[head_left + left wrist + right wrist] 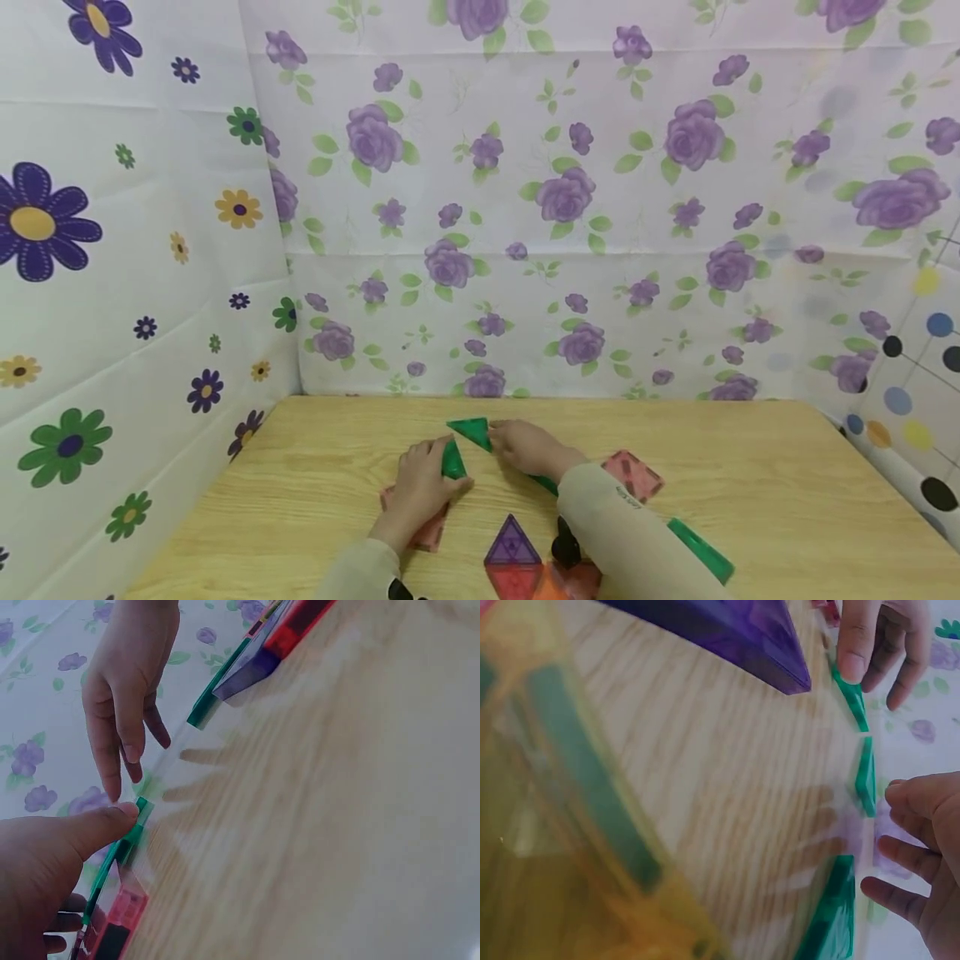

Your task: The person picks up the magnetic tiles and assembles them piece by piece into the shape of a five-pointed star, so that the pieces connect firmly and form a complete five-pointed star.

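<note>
In the head view my left hand [422, 483] holds a green triangular tile [453, 461] between thumb and fingers. The left wrist view has the thumb on the edge of that green tile [133, 836], while part of the fingers is hidden. Farther back, a second green triangular tile [472, 431] lies flat on the table [337, 467]. My right hand [528, 448] is at its right edge, fingers spread and loosely bent in the right wrist view, holding nothing. Another green tile [546, 483] shows partly from under the right wrist.
Pink tiles [431, 533] lie under the left hand, more pink tiles [632, 475] beyond the right forearm. A purple triangle [512, 546] adjoins red [513, 579] and orange tiles [551, 585] at the front. A long green tile [701, 550] lies at right. Flowered cloth [480, 250] hangs behind.
</note>
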Available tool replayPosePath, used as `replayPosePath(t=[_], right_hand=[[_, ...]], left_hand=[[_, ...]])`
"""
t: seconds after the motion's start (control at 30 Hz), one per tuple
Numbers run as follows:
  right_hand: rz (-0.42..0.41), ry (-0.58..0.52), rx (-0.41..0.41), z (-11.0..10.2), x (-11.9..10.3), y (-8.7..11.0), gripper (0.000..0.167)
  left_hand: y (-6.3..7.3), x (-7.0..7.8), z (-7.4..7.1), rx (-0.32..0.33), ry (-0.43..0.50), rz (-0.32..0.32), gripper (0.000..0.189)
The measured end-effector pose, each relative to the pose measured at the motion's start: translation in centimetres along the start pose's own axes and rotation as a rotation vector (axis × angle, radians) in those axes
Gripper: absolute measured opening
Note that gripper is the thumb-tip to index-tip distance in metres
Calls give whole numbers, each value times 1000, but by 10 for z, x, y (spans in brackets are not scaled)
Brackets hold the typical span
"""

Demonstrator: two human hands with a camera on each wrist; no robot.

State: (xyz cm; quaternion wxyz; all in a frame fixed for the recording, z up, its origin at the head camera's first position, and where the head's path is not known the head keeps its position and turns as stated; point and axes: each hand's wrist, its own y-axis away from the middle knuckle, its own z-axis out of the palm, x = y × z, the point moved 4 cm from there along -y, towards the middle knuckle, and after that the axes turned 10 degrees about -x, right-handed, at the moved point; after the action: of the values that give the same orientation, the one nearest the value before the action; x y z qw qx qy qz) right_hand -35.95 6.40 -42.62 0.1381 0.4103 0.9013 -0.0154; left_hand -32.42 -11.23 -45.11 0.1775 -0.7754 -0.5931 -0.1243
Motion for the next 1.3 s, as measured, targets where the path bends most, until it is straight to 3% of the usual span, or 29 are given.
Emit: replayPosePath(t=[0.17, 0.5, 0.63, 1.07, 1.3], right_hand=[[40, 37, -65, 8, -2, -1, 38], [59, 130, -73, 3, -12, 4, 39], [79, 103, -85, 4, -12, 5, 38], [41, 165, -38, 4, -26, 22, 32], [67, 155, -41, 2, -30, 35, 30]], left_hand=[[1, 0, 3, 7, -1, 7, 77], [2, 3, 0, 4, -21, -4, 73], [3, 5, -2, 5, -19, -5, 73], [9, 5, 2, -8, -28, 0, 76], [12, 7, 2, 8, -26, 29, 75]])
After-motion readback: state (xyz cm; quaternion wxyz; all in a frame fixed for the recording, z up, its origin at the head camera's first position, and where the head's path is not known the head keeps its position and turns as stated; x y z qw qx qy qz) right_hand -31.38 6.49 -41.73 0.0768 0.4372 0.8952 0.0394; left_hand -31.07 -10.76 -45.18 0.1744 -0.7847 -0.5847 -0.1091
